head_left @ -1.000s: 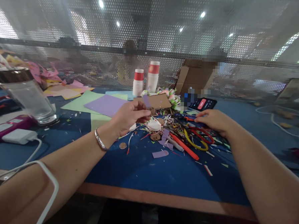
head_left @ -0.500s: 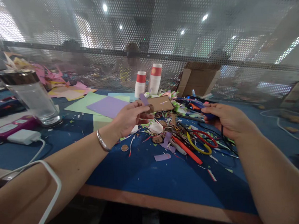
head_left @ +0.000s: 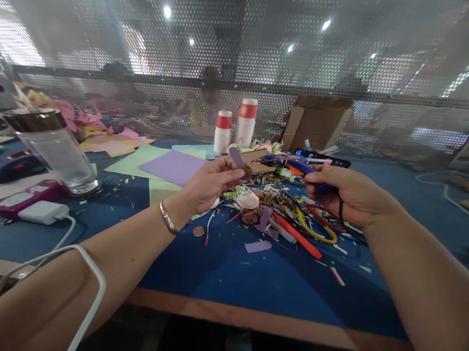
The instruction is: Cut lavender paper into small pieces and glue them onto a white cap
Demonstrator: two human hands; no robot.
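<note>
My left hand (head_left: 214,182) pinches a rounded purple paper strip (head_left: 236,156) with a small brown piece (head_left: 246,170) at its lower end. My right hand (head_left: 343,191) is closed around a blue hot glue gun (head_left: 323,187); its cord drops below the fist. The gun points left toward the purple strip, a gap apart. Beneath both hands spreads a heap of paper scraps, with red-handled (head_left: 324,214) and yellow-handled scissors (head_left: 314,228), and an orange-red pen-like stick (head_left: 299,236). Another purple strip (head_left: 258,246) and a brown disc (head_left: 198,230) lie in front.
Two paper cup stacks (head_left: 223,133) stand behind the heap, beside a cardboard box (head_left: 318,125). A phone (head_left: 329,160) lies behind my right hand. Purple sheet (head_left: 172,166), glass bottle (head_left: 60,150) and magenta power strip (head_left: 24,198) are left. A white cable (head_left: 95,283) crosses my left forearm.
My right hand has brought the glue gun leftward, closer to the purple strip. My left hand has shifted slightly right in view, still pinching the strip.
</note>
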